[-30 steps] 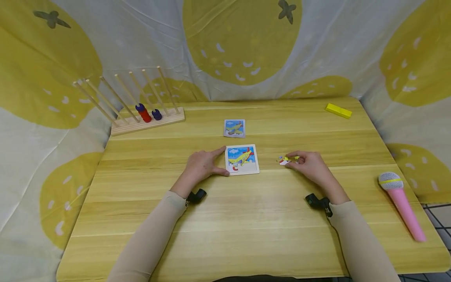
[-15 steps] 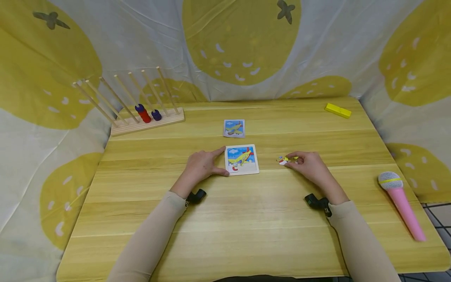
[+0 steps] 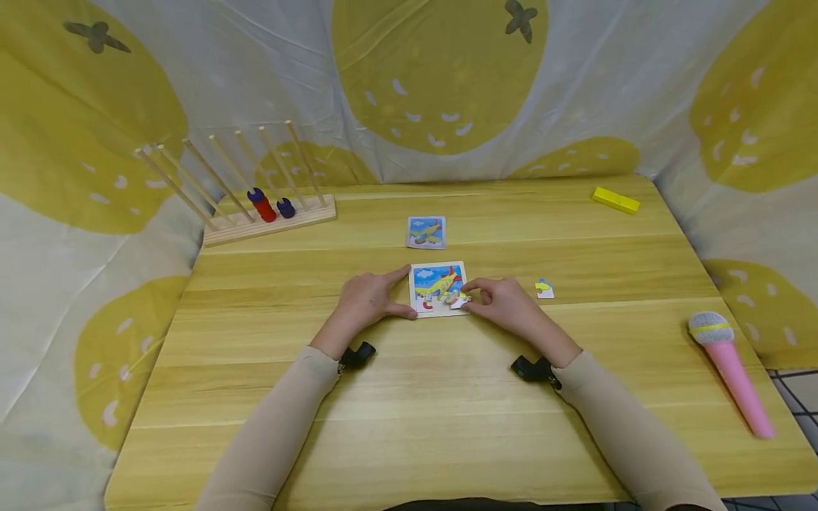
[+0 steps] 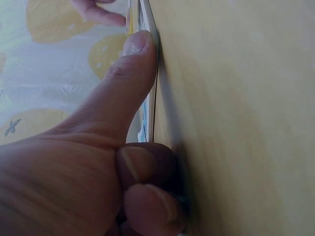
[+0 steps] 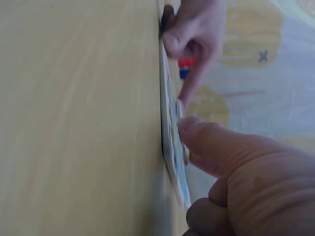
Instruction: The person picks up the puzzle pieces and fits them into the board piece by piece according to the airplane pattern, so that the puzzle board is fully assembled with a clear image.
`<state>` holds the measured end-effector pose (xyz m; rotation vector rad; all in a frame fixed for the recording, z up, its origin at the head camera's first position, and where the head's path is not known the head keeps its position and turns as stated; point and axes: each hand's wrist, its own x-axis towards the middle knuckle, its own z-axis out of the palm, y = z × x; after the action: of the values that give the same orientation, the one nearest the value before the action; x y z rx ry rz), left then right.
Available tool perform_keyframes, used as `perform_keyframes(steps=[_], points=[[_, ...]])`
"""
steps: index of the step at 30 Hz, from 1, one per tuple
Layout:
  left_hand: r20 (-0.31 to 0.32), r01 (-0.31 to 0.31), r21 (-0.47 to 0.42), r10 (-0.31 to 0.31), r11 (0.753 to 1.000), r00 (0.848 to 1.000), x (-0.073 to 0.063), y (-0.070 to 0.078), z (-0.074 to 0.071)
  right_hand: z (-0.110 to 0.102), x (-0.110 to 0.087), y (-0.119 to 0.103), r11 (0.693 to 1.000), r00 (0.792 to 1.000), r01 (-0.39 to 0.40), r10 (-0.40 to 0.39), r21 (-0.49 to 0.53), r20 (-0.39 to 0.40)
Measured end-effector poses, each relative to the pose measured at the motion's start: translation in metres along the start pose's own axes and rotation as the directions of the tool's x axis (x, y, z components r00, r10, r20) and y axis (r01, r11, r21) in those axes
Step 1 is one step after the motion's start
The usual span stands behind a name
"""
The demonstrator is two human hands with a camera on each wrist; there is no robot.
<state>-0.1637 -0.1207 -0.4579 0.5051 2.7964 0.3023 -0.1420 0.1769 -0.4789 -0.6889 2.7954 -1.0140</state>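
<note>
A small framed puzzle board (image 3: 441, 278) with a yellow aeroplane picture lies at the table's middle. My left hand (image 3: 406, 291) rests against its left edge, index finger at the far corner and thumb (image 4: 129, 78) at the near corner. The right hand (image 3: 466, 295) pinches a small puzzle piece (image 3: 458, 301) at the board's lower right corner. In the right wrist view the thumb (image 5: 211, 142) sits beside the board's edge (image 5: 172, 147). A second loose piece (image 3: 544, 289) lies on the table just right of that hand.
A picture card (image 3: 425, 232) of the same aeroplane lies behind the board. At the back left stands a wooden peg rack (image 3: 268, 216) with red and blue pieces. A yellow block (image 3: 615, 200) sits back right, a pink toy microphone (image 3: 728, 369) near the right edge.
My right hand has moved left from the loose pieces to the board's lower right corner, carrying one piece. One piece stays behind on the table. The left hand has not moved.
</note>
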Motion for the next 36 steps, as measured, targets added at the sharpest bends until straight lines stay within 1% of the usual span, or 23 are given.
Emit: perform_keyframes(steps=[4,7,10,16,26,30,36], points=[[-0.006,-0.005,0.011,0.005,1.000,1.000,0.000,0.000,0.000,0.015,0.014,-0.013,0.999,0.999,0.035,-0.035,-0.007,0.031],[-0.011,-0.007,0.016,0.007,1.000,1.000,0.000,0.000,-0.001,0.019,0.018,-0.019,0.999,0.998,0.047,-0.047,-0.010,0.033],[-0.016,-0.010,0.019,0.010,1.000,1.000,0.001,0.000,-0.001,0.019,0.019,-0.023,0.999,0.999,0.038,-0.037,-0.012,0.031],[-0.016,-0.015,0.018,0.015,1.000,1.000,0.001,0.000,0.000,0.020,0.019,-0.023,1.000,0.999,0.020,-0.020,-0.011,0.029],[-0.013,-0.010,0.017,0.010,1.000,1.000,0.001,-0.001,0.000,0.021,0.021,-0.022,0.998,0.998,0.047,-0.045,-0.049,0.048],[-0.014,-0.010,0.015,0.011,1.000,1.000,0.001,0.000,-0.001,0.021,0.020,-0.023,0.998,0.998,0.044,-0.042,-0.052,0.043],[-0.010,-0.009,0.019,0.009,1.000,1.000,0.000,0.000,0.000,0.020,0.018,-0.026,0.997,0.997,0.060,-0.058,-0.045,0.049]])
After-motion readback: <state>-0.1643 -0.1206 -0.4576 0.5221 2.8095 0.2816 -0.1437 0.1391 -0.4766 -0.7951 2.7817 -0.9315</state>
